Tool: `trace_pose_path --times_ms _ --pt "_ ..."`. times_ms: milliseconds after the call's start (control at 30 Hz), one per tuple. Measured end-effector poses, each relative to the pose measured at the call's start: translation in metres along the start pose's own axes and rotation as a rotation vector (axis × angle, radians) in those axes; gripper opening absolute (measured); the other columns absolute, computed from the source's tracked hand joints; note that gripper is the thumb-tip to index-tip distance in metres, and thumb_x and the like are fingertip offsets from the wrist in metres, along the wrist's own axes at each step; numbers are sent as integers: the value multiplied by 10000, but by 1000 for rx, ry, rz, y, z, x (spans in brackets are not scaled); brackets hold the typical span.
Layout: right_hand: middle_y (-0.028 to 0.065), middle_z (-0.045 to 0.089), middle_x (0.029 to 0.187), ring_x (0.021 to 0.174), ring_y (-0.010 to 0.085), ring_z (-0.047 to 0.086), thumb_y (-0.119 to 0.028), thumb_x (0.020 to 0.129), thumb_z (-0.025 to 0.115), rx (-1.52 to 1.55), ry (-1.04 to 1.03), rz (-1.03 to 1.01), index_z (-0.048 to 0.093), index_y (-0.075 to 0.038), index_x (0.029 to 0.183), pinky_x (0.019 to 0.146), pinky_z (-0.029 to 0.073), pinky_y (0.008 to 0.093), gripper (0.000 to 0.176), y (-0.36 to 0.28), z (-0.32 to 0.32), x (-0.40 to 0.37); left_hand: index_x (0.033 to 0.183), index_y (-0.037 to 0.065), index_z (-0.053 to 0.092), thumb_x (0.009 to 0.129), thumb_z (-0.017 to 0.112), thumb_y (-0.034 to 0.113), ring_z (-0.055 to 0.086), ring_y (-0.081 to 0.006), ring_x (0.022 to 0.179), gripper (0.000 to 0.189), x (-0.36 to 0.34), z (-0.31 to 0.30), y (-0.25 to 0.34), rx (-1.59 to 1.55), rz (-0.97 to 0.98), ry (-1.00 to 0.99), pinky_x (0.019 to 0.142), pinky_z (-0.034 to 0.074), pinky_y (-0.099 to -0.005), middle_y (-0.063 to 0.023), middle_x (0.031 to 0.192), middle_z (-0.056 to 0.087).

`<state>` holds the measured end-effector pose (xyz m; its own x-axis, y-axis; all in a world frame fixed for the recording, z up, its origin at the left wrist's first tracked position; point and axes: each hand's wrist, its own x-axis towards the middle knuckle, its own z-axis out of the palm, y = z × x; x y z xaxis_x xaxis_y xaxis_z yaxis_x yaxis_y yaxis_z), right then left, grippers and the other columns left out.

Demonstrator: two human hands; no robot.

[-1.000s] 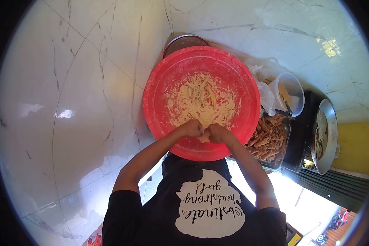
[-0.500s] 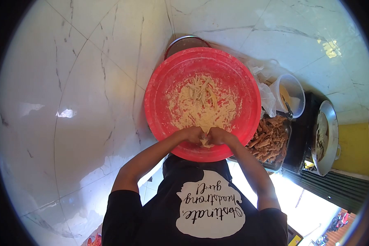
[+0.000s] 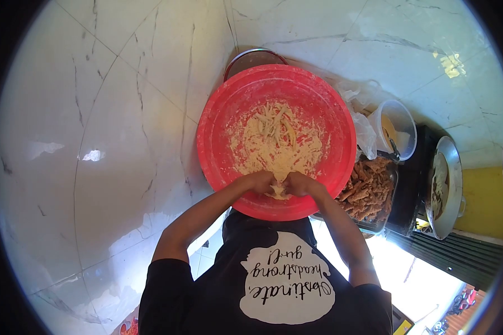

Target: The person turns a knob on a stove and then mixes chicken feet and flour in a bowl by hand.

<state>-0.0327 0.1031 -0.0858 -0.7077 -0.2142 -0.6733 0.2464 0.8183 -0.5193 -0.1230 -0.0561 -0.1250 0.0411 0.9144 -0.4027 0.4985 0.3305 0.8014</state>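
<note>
A large red basin (image 3: 218,162) holds pale flour (image 3: 282,159) spread over its bottom, with several flour-coated strips (image 3: 274,123) heaped near the middle. Both hands are inside the basin at its near side, close together. My left hand (image 3: 261,182) is closed, its fingertips turned inward and down toward the flour. Beside it my right hand (image 3: 298,184) is closed too, with its knuckles facing up. A pale floury bit shows between and below the hands. Whatever the fingers grip is too small and hidden to name.
Right of the basin is a tray of browned fried pieces (image 3: 368,190), with a clear plastic bag (image 3: 364,134) and a clear tub (image 3: 409,131) behind. Further right, a metal pan (image 3: 454,190) stands by a black stove (image 3: 407,195). A round rim (image 3: 256,53) shows behind the basin.
My left hand has shifted slightly left, and a little more floury material shows below the hands. My right hand stays nearly in place. The strips in the middle have not moved.
</note>
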Motion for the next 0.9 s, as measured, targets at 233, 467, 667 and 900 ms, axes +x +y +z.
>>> trace_pose_path --times_ms 233,467,667,900 --pt "188 610 873 857 310 586 -149 723 635 61 144 54 581 -26 983 737 454 365 293 -4 -14 -8 820 0 625 680 668 176 614 -280 734 228 -4 -10 -2 -237 -221 387 653 465 -343 -177 733 617" --pt "213 575 973 935 337 554 -89 728 584 -262 482 105 529 -10 1049 793 445 398 335 -1 -1 -3 875 -25 605 682 634 129 595 -290 875 248 -5 -5 0 80 -429 117 709 464 -369 -200 903 612" --pt "202 544 1038 1021 338 513 -71 698 560 -170 -8 106 516 -41 1100 849 434 386 404 -4 -1 5 947 24 592 643 629 112 590 -296 845 318 6 -4 2 -341 -115 170 730 457 -357 -161 915 613" --pt "166 600 980 930 293 572 -157 647 671 -11 -40 -13 584 -67 1023 800 452 344 396 -17 4 5 962 50 604 577 670 125 597 -262 818 397 -2 -6 2 -18 -98 68 713 455 -353 -147 859 621"
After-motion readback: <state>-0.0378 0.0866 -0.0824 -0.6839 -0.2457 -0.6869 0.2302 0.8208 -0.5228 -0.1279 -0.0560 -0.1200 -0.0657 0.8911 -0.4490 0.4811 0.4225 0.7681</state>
